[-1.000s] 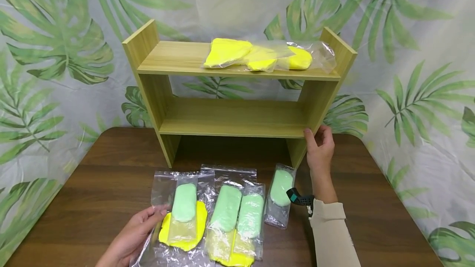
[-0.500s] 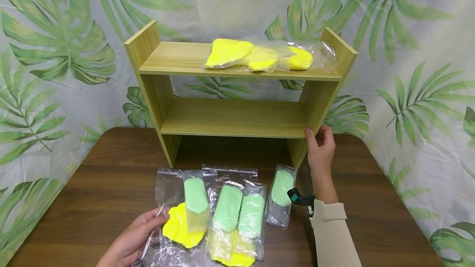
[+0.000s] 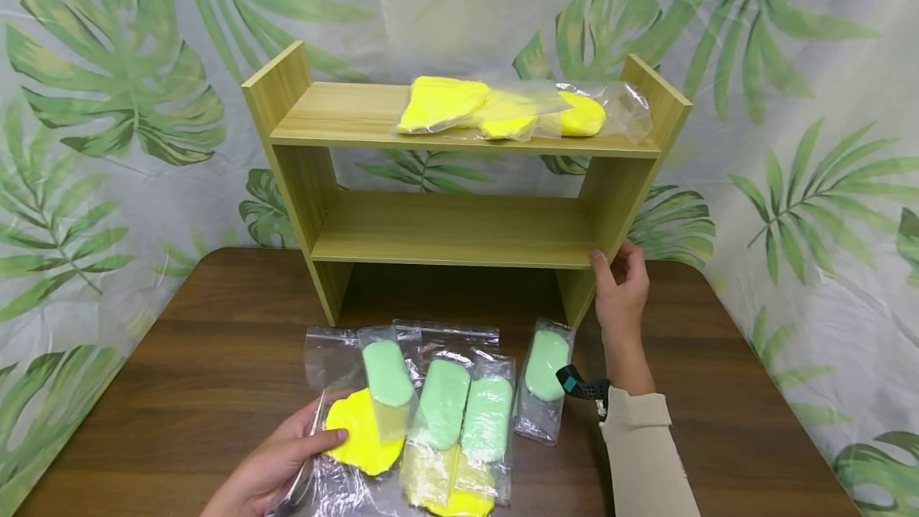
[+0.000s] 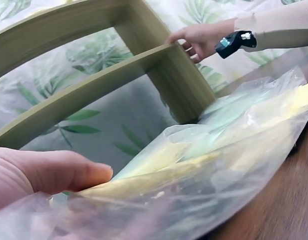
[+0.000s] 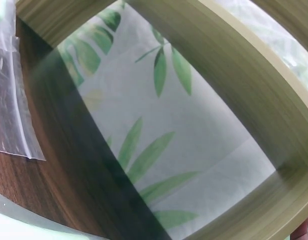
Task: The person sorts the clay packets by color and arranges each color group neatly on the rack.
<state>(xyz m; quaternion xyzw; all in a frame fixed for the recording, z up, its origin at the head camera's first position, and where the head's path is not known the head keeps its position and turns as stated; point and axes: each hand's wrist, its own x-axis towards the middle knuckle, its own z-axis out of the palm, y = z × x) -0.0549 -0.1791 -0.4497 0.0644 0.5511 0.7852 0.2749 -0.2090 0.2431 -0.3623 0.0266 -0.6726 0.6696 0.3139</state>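
The left hand pinches the left side of a clear bag: the thumb lies on top, over the flat yellow piece inside, and the other fingers are mostly hidden under the plastic. The gap between them is only as wide as the bag with its filling.

This bag is at the front of the desk, left of the middle. Its zip edge points away from the person, towards the wooden shelf; whether all its underside touches the desk, one cannot tell.

On the bag lies the first green packet. Its long axis goes away from the person, with the far end leaning to the left. Just beside it, the second green packet and the third green packet lie over another yellow piece, their far ends leaning somewhat to the right. The fourth green packet, slightly apart, leans the same way.

The right hand holds the right side panel of the shelf, the thumb at the front near the middle board and the fingers bent around the outer side. Yellow pieces in bags lie on the top board.
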